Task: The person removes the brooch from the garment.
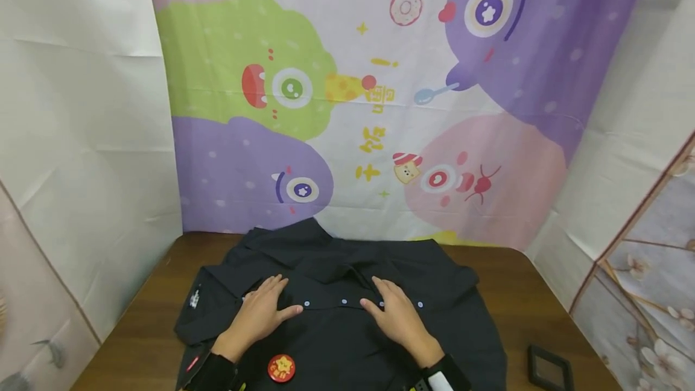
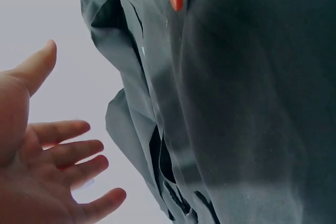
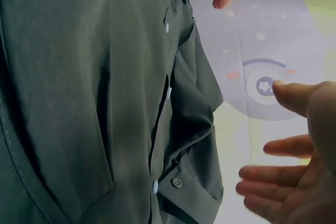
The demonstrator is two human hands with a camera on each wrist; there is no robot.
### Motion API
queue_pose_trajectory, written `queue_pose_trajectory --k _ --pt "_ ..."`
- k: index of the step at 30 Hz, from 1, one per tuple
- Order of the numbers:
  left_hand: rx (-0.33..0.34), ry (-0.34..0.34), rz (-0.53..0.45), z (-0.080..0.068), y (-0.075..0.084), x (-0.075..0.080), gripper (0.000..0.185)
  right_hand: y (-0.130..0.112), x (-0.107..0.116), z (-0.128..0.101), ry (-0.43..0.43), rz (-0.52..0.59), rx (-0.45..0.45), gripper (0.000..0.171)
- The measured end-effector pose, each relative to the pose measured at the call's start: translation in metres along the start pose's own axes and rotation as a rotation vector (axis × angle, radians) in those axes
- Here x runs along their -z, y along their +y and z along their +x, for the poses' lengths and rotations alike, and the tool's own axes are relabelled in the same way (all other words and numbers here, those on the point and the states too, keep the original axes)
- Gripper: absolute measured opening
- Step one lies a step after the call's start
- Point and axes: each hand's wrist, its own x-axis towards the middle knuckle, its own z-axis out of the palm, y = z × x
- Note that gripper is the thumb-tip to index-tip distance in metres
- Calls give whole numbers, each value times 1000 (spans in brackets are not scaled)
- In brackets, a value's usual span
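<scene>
A dark button-up shirt [image 1: 336,343] lies spread across the table, its placket with small light buttons running crosswise in the head view. My left hand [image 1: 259,314] is over the left part of the shirt with fingers straight and spread. Over the right part is my right hand [image 1: 400,315], posed much the same, thumb toward the placket. Both wrist views show the left palm [image 2: 37,182] and right palm [image 3: 315,182] holding nothing. Whether any fingertip touches the cloth I cannot tell. On the shirt near my left wrist sits a round red badge [image 1: 281,368] with a yellow figure.
A small black square frame [image 1: 549,368] lies on the brown wooden table [image 1: 521,294] at the right. Behind the table hangs a cartoon-print cloth [image 1: 369,198], with white sheets [image 1: 98,137] at the sides. White print [image 1: 194,297] marks the folded left part of the shirt.
</scene>
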Motion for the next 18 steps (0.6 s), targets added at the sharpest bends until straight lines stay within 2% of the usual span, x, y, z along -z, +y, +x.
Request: queue_pose_trajectory --k 6,18 --pt "-2 4 8 -3 1 0 71 -1 -2 -3 -18 35 47 54" --pt "12 -33 -17 -8 0 -2 70 -3 -3 -3 19 15 48 47"
